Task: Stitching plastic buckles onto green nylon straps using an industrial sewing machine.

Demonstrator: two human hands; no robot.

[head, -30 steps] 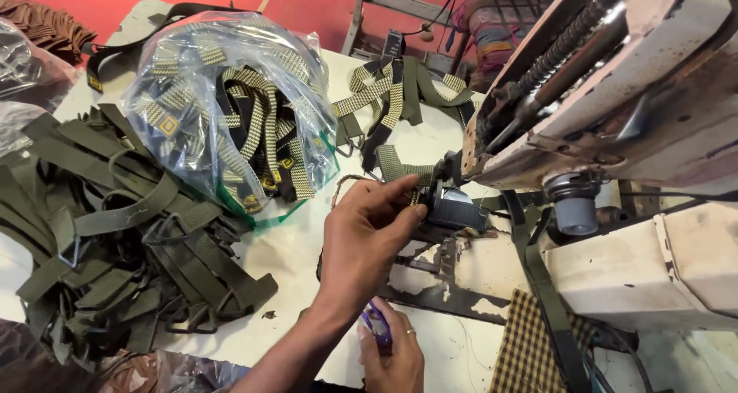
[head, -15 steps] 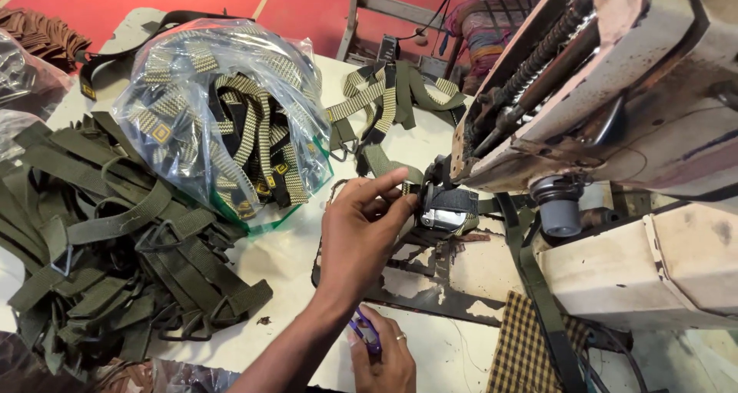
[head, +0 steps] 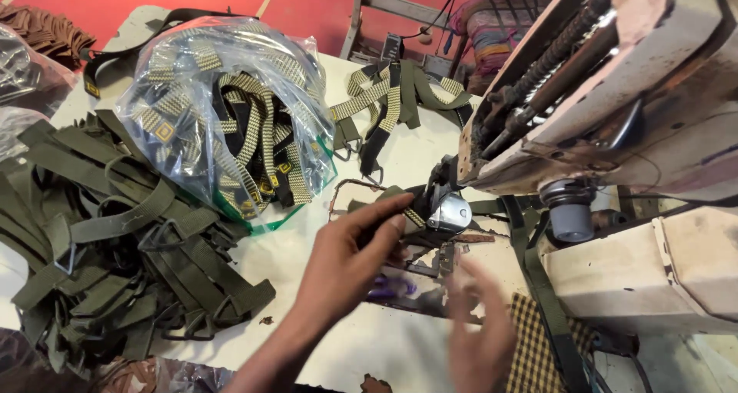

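Cream-painted metal fills my view from one to four o'clock: the worn, chipped sewing machine, its head tilted up so the dark shafts underneath show. Next in size is the white worktable, then the heap of olive-green webbing straps with dark metal rings at nine o'clock, and above it, at eleven, the clear plastic bag stuffed with tan-and-black patterned straps. A looser bundle of olive and patterned straps lies at twelve. Smaller again, a checked brown cloth sits at five o'clock. My left hand reaches up from six o'clock toward the centre, fingers pinched narrowly on a short olive strap end with a patterned band, which lies just by the shiny metal presser part under the machine head. The strap's long axis runs roughly nine to three, its free end pointing toward that metal part at three o'clock of my fingertips. My right hand is blurred at five o'clock, fingers spread wide and holding nothing I can make out; it lies below the strap, so the left is the nearer. A small purple object lies on the table between the two hands.
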